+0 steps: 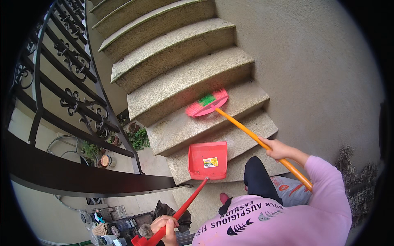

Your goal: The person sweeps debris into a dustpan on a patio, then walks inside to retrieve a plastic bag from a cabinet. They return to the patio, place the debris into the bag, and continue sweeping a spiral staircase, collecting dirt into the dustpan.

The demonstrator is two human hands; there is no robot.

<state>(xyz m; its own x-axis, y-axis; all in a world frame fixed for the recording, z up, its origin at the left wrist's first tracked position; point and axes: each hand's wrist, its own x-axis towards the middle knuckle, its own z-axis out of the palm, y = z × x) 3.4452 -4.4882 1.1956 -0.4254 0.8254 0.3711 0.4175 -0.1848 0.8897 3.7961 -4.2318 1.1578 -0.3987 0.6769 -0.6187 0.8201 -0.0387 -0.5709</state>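
Observation:
My right hand (278, 149) grips the orange handle (240, 125) of a broom. Its pink head (207, 104), with pink and green bristles, lies against a granite-like stair tread (172, 135), close to the riser behind it. Lower down, my left hand (164, 228) is closed around the red handle (194, 196) of a dustpan. The red dustpan pan (207, 160) sits over the step below the broom, its open side towards the stairs. A label with writing is stuck inside the pan. Whether the pan touches the step, I cannot tell.
Stone steps (178, 69) climb ahead. A dark metal railing (80, 110) with scrollwork runs along the left, a plain wall (307, 77) along the right. Potted plants (138, 138) and a cluttered rack (114, 227) stand below left. A printed plastic bag (291, 190) lies by my leg.

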